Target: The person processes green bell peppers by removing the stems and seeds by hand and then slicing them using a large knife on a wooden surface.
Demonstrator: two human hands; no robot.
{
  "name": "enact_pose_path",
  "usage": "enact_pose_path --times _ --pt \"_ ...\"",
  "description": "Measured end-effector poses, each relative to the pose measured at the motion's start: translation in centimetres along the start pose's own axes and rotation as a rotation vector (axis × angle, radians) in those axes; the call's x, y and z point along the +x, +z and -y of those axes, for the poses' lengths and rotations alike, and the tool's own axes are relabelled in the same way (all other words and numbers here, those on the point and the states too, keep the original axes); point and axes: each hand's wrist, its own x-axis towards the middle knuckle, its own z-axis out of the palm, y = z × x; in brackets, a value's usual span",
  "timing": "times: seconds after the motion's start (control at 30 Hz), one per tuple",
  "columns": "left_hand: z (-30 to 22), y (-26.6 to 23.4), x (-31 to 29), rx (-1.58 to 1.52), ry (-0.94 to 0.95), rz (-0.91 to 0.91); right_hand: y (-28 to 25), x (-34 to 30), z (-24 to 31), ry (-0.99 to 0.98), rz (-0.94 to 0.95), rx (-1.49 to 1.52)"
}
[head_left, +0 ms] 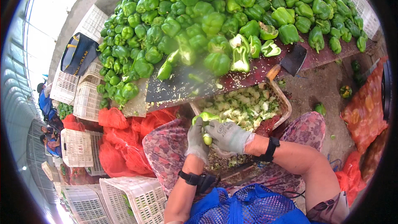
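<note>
Light-green, glossy bell pepper [208, 116]: we grasp it with our grey-gloved left hand [196, 139] and grey-gloved right hand [228, 136], near a pale plastic crate [284, 101].

Lettering noted in two places. Upper left of frame: dark blue bag [73, 61] carries a line of light-coloured capitals, slanting upward along its right part. Centre of frame: grey glove [234, 139] on the right hand [226, 134] bears a small printed mark across its back, too faint to read.
</note>
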Motion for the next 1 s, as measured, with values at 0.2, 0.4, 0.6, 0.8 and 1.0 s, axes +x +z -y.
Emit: enact_pose_path --times 0.2,0.4,0.6,0.8,1.0 --pt "-0.3 1.6 0.9 -0.226 -0.080 0.002 -0.1 0.9 -0.4 0.061 -0.110 -0.118" --pt "1.5 3.1 0.2 -0.310 -0.098 -0.018 -1.9 2.1 -0.8 0.421 -0.384 0.195" --pt "0.7 4.3 -1.9 -0.284 -0.083 0.198 -3.1 2.2 -2.3 0.593 -0.481 0.595" --pt "0.2 4.0 -2.6 -0.302 -0.001 0.230 -7.3 1.3 -3.3 0.579 -0.483 0.086" --pt "0.0 3.2 -2.3 -0.271 0.039 0.190 -7.9 0.1 -2.8 0.535 -0.353 -0.049"
